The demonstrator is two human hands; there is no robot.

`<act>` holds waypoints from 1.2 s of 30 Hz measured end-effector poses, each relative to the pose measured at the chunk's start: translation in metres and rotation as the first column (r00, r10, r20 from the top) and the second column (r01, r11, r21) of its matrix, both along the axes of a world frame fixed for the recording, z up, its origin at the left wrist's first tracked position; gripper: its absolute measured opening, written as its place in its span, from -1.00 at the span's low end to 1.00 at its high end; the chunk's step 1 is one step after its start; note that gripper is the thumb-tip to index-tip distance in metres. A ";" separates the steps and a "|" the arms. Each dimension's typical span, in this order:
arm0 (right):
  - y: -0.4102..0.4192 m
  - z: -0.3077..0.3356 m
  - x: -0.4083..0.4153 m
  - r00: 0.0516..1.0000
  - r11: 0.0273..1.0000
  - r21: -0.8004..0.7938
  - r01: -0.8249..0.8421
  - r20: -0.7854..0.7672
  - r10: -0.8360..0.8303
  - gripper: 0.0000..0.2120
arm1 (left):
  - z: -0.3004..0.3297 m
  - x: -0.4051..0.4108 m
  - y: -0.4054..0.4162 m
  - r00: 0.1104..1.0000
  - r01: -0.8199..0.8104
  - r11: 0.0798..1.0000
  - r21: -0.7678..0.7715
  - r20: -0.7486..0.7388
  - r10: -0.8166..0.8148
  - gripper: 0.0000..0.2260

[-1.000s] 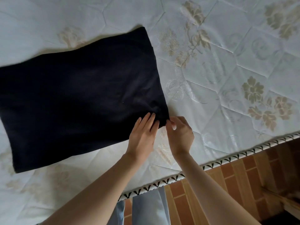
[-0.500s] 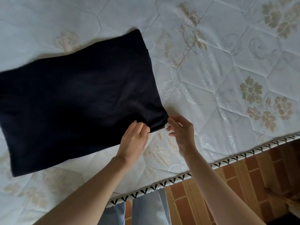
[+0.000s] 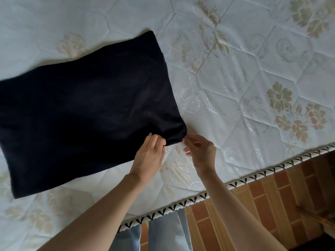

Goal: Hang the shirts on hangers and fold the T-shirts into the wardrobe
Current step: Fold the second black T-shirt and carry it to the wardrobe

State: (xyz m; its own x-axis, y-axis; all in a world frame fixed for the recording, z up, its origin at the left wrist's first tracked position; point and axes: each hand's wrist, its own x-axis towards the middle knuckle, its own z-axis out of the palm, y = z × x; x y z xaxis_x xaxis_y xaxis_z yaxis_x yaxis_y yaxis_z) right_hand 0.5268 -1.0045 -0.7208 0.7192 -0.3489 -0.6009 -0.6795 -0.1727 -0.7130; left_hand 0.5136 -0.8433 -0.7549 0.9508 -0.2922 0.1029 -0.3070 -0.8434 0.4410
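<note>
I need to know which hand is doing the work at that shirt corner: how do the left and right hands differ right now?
The left hand lies knuckles up on the near edge of the dark folded T-shirt, fingers curled onto the cloth; the right hand is off the cloth, over the mattress. The left grips the fabric; the right only brings loosely bent fingertips to the corner, and contact is unclear. Both meet at the same near right corner.

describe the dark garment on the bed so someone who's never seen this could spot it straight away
Start at the pale quilted mattress with its tan flower pattern. On its left half lies the dark T-shirt, folded into a flat oblong, its near right corner between the left hand and right hand. It is the only solid near-black shape on the light, patterned surface.
</note>
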 end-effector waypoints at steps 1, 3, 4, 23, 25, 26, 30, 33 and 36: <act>0.000 0.000 0.001 1.000 1.000 0.006 -0.005 -0.001 0.005 -0.86 | -0.001 0.000 0.001 1.000 -0.001 1.000 -0.003 0.000 0.001 -0.85; -0.001 0.000 0.004 0.999 0.999 0.004 -0.034 0.005 0.034 -0.84 | -0.002 -0.001 0.002 1.000 -0.008 1.000 -0.003 -0.006 0.008 -0.86; -0.003 0.001 0.005 0.998 0.998 0.003 -0.059 0.011 0.059 -0.85 | -0.002 0.000 0.002 1.000 -0.014 1.000 -0.002 -0.013 0.014 -0.85; -0.044 -0.007 0.040 0.859 0.859 -0.067 -0.507 0.037 0.510 -0.52 | -0.008 -0.005 -0.004 0.998 -0.062 0.989 0.135 0.021 0.060 -0.95; -0.048 -0.008 0.045 0.831 0.828 -0.099 -0.551 0.016 0.555 -0.63 | -0.008 -0.004 -0.006 0.998 -0.070 0.987 0.146 0.018 0.068 -0.91; -0.050 -0.009 0.048 0.812 0.807 -0.132 -0.576 0.016 0.583 -0.70 | -0.007 -0.003 -0.007 0.997 -0.075 0.984 0.163 0.022 0.072 -0.88; -0.048 -0.008 0.048 0.769 0.741 -0.287 -0.608 0.022 0.639 -0.80 | -0.003 0.002 -0.018 0.993 -0.121 0.957 0.262 0.029 0.118 -0.76; -0.044 -0.009 0.041 0.724 0.655 -0.467 -0.594 0.044 0.688 -0.84 | -0.001 0.004 -0.023 0.988 -0.152 0.951 0.268 0.005 0.156 -0.73; -0.043 -0.012 0.034 0.681 0.565 -0.607 -0.558 0.053 0.730 -0.86 | 0.000 0.009 -0.023 0.980 -0.183 0.966 0.184 -0.042 0.194 -0.75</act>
State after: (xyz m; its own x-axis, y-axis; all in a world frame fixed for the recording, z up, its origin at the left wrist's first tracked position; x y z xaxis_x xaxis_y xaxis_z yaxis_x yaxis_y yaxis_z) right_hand 0.5610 -1.0471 -0.7323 0.9693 0.0972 -0.2260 -0.0288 -0.8675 -0.4966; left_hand 0.5222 -0.8667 -0.7549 0.9933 -0.1157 0.0075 -0.1129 -0.9503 0.2902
